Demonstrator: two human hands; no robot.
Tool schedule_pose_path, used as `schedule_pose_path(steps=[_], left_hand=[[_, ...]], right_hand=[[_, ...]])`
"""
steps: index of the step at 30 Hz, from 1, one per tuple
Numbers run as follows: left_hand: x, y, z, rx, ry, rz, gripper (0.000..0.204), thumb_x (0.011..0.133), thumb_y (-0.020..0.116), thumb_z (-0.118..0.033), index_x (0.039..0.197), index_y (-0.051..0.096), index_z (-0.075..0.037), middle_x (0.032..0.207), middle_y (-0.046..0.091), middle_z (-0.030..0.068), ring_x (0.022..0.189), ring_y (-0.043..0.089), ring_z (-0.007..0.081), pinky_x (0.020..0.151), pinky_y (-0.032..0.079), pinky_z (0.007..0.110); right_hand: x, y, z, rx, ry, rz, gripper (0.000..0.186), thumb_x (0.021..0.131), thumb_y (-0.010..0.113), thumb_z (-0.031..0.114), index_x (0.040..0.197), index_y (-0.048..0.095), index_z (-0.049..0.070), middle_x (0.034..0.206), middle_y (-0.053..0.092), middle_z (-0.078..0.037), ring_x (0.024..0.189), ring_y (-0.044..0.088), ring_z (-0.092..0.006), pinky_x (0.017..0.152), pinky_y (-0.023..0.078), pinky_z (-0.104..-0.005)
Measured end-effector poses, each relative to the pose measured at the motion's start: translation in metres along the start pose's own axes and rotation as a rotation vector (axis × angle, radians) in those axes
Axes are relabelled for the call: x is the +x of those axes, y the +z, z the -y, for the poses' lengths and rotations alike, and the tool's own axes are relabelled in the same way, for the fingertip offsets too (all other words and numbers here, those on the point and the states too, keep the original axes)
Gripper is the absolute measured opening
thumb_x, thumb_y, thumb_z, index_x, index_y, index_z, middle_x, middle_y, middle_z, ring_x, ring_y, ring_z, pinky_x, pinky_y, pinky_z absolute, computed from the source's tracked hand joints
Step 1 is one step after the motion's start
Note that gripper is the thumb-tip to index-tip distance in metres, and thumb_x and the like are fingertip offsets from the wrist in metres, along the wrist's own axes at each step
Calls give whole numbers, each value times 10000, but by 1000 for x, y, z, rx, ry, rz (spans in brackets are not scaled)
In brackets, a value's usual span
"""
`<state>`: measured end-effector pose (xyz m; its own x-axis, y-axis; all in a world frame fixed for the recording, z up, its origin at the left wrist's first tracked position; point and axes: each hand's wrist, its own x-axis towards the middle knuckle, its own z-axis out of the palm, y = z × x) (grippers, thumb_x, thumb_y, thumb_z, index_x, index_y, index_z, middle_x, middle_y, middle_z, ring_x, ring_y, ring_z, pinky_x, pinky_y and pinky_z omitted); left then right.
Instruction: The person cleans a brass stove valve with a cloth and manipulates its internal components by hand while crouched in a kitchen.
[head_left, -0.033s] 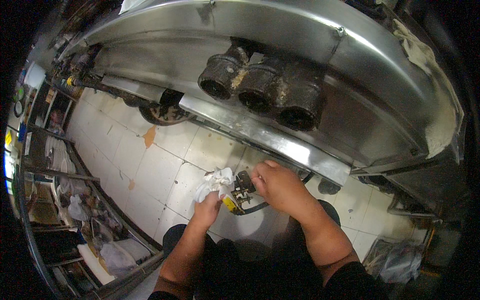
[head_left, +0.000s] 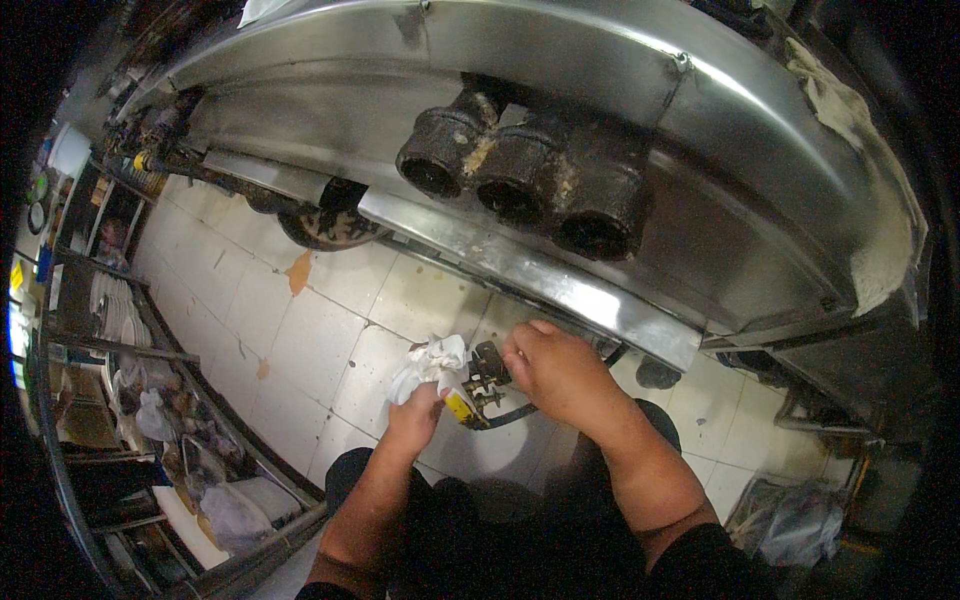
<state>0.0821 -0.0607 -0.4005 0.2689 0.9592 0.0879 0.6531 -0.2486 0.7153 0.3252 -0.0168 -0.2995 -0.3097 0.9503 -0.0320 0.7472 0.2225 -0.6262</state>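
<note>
My left hand is closed on a crumpled white wad, cloth or paper, pressed against the left side of a valve-like fitting. The fitting has brass and dark metal parts, and a yellow piece sits at its near end, by my left fingers. From that end a black hose curves right and passes under my right wrist. At the fitting's dark far end is my right hand, its fingers curled together. Whatever lies between those fingertips is hidden.
Ahead stands a stainless steel unit with three sooty round pipes and a metal ledge. Shelves with plates and bagged goods run along the left. A plastic bag lies at lower right. White tiles cover the floor.
</note>
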Motion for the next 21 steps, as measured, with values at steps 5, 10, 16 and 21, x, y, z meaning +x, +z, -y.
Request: schedule_pose_path(steps=[5,10,16,21], left_hand=[[3,5,-6,8,-104,50,315,838,738,-90,1137,642,-70,1153,644,203,1100,611,419,908,482,480],[-11,25,38,110,160,-164,321,803,806,-133,1065,634,-204,967,657,110,883,677,349,702,516,462],[-17,29,32,113,52,-138,314,784,811,-92,1036,653,-192,896,659,102,822,679,348,673,519,459],[-11,26,31,-28,49,-77,375,804,744,-17,1151,638,-112,1221,654,207,1185,595,442,963,490,488]], right_hand=[[-2,4,-6,18,-23,-27,120,930,642,154,996,627,54,955,622,-178,881,641,-410,765,517,-486],[-5,-6,-2,169,72,94,145,896,680,142,997,628,51,960,649,-179,881,653,-404,753,525,-456],[-8,0,-20,115,71,61,132,880,680,126,967,625,42,947,652,-193,858,656,-385,750,521,-449],[-4,15,-12,101,-28,-126,95,896,657,116,937,614,41,1000,670,-182,911,657,-392,795,520,-439]])
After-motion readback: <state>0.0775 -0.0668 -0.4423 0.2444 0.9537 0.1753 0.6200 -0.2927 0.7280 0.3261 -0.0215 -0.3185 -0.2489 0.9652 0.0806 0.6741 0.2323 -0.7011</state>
